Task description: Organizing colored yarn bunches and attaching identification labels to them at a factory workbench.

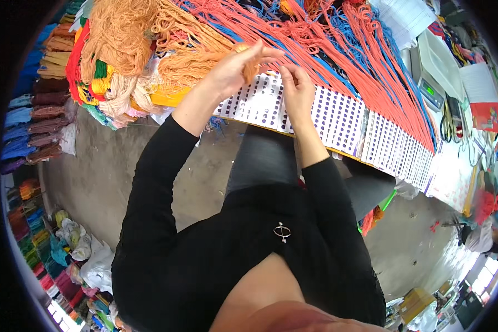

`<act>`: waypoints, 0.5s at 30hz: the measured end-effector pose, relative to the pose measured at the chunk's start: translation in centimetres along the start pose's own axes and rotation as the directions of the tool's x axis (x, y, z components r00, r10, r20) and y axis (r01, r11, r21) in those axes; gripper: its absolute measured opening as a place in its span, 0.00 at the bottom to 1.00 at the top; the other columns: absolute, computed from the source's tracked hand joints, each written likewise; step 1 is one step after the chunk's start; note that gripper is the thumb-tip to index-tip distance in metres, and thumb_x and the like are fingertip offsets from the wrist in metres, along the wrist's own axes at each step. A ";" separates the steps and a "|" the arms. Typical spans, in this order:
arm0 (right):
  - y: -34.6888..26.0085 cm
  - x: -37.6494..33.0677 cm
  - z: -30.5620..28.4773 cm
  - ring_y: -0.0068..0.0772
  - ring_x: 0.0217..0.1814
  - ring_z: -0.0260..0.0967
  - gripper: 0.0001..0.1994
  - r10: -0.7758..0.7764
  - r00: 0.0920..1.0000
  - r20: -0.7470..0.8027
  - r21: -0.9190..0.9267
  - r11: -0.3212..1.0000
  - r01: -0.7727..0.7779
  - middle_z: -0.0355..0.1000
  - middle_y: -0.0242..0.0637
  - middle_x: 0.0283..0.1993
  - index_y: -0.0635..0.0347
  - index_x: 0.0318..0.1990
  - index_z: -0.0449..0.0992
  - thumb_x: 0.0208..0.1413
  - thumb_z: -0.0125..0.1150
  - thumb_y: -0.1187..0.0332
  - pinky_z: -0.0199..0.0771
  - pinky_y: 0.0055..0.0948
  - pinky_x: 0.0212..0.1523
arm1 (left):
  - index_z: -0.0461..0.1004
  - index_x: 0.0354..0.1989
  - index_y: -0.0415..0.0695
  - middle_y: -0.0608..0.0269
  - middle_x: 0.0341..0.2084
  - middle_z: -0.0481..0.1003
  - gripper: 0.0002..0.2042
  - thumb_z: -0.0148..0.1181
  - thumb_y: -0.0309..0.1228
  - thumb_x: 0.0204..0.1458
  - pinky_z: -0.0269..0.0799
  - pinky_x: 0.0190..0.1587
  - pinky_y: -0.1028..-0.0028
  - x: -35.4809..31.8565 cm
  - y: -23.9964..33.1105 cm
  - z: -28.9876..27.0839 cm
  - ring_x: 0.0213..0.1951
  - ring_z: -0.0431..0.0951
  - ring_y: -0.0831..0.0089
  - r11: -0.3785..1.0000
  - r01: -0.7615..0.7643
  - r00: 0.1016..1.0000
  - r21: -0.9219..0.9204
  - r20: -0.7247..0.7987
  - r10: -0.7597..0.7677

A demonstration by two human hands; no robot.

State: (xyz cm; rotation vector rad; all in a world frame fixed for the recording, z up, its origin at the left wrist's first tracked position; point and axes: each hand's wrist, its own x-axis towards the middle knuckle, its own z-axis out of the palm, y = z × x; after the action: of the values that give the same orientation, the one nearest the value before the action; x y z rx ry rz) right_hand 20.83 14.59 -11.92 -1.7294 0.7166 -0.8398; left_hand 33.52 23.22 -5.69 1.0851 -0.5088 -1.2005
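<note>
Above the near edge of the table, my left hand (232, 71) has a small bundle of orange yarn (252, 68) against its palm and fingers. Its fingertips reach right, toward the other hand. My right hand (300, 94) is closed in a pinch close beside them; whatever thin thing lies between its thumb and finger is too small to make out. Under both hands runs a white sheet with rows of dark dots (337, 119). Long coral-red cords (315, 61) lie just beyond, with blue cords (346, 39) among them.
Heaped orange yarn (119, 36) covers the table's left part. A digital scale (429, 83) with a white tray stands at the right, near papers and a red-and-white booklet (484, 105). Coloured yarn hanks (50, 110) are stacked at far left. My legs (263, 160) extend under the table edge.
</note>
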 end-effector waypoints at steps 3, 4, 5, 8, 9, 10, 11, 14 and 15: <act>-2.7 -0.4 0.2 0.21 0.26 0.65 0.06 -0.014 0.995 0.097 0.326 0.945 -0.018 0.68 0.33 0.31 0.66 0.34 0.74 0.52 0.59 0.72 0.65 0.19 0.27 | 0.68 0.50 0.39 0.60 0.45 0.72 0.21 0.38 0.43 0.61 0.65 0.51 0.74 -0.8 -0.4 1.5 0.48 0.70 0.75 0.998 0.034 0.998 -0.055 0.054 -0.031; -3.4 -0.6 0.4 0.19 0.26 0.64 0.06 0.054 0.988 0.142 0.428 0.897 -0.110 0.68 0.32 0.31 0.67 0.34 0.74 0.52 0.59 0.72 0.64 0.18 0.27 | 0.68 0.50 0.38 0.59 0.45 0.72 0.21 0.38 0.44 0.61 0.65 0.51 0.74 -0.9 -0.5 1.9 0.49 0.70 0.74 0.998 0.038 0.996 -0.056 0.079 -0.034; -3.5 -0.7 0.3 0.15 0.26 0.63 0.06 0.088 0.981 0.175 0.457 0.875 -0.160 0.67 0.29 0.30 0.67 0.33 0.72 0.54 0.58 0.71 0.64 0.15 0.27 | 0.67 0.49 0.37 0.58 0.44 0.72 0.21 0.39 0.42 0.61 0.67 0.51 0.73 -1.0 -0.6 2.1 0.48 0.71 0.73 0.995 0.073 0.995 -0.075 0.076 -0.067; -3.9 -0.6 -0.4 0.15 0.24 0.61 0.07 0.101 0.982 0.159 0.537 0.826 -0.172 0.69 0.27 0.28 0.65 0.36 0.72 0.56 0.55 0.70 0.61 0.14 0.26 | 0.67 0.49 0.35 0.58 0.45 0.72 0.20 0.40 0.40 0.61 0.69 0.50 0.72 -0.6 -0.5 2.6 0.46 0.73 0.71 0.987 0.047 0.998 -0.156 0.042 -0.041; -3.9 -0.6 -0.8 0.15 0.24 0.61 0.07 0.089 0.980 0.180 0.543 0.822 -0.175 0.69 0.27 0.28 0.65 0.37 0.71 0.57 0.54 0.70 0.61 0.14 0.27 | 0.66 0.49 0.35 0.56 0.45 0.71 0.19 0.40 0.39 0.61 0.70 0.49 0.71 -0.4 -0.5 2.5 0.46 0.73 0.70 0.976 0.043 0.998 -0.212 0.050 -0.033; -4.0 -0.6 -1.0 0.15 0.24 0.61 0.07 0.089 0.979 0.181 0.542 0.822 -0.175 0.69 0.27 0.28 0.65 0.37 0.71 0.57 0.54 0.70 0.61 0.14 0.27 | 0.66 0.49 0.35 0.56 0.45 0.71 0.19 0.40 0.39 0.61 0.70 0.49 0.71 -0.4 -0.6 2.4 0.46 0.73 0.70 0.976 0.042 0.998 -0.214 0.050 -0.033; -4.1 -0.6 -1.1 0.14 0.25 0.61 0.06 0.092 0.976 0.196 0.559 0.807 -0.189 0.68 0.27 0.28 0.65 0.36 0.70 0.57 0.54 0.71 0.62 0.14 0.27 | 0.66 0.49 0.35 0.56 0.45 0.71 0.19 0.40 0.39 0.61 0.70 0.50 0.71 -0.4 -0.6 2.3 0.46 0.73 0.70 0.972 0.053 0.997 -0.228 0.061 -0.040; -4.1 -0.7 -1.2 0.15 0.26 0.61 0.06 0.105 0.968 0.227 0.571 0.791 -0.219 0.68 0.27 0.29 0.65 0.37 0.70 0.57 0.53 0.71 0.62 0.13 0.28 | 0.66 0.50 0.35 0.56 0.46 0.71 0.20 0.40 0.40 0.61 0.70 0.50 0.71 -0.4 -0.6 2.5 0.47 0.73 0.70 0.969 0.058 0.997 -0.242 0.066 -0.043; -4.1 -0.7 -1.3 0.15 0.26 0.62 0.08 0.115 0.964 0.241 0.567 0.790 -0.235 0.69 0.28 0.29 0.66 0.38 0.71 0.58 0.53 0.70 0.62 0.13 0.29 | 0.66 0.50 0.35 0.56 0.46 0.71 0.20 0.40 0.40 0.61 0.70 0.50 0.70 -0.4 -0.7 2.5 0.47 0.73 0.70 0.969 0.052 0.997 -0.241 0.060 -0.039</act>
State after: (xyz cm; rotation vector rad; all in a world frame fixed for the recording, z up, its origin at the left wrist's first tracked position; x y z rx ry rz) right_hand 19.65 15.68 -7.85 -1.1341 0.4094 -0.6584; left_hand 31.03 22.57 -5.07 0.8605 -0.3683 -1.2990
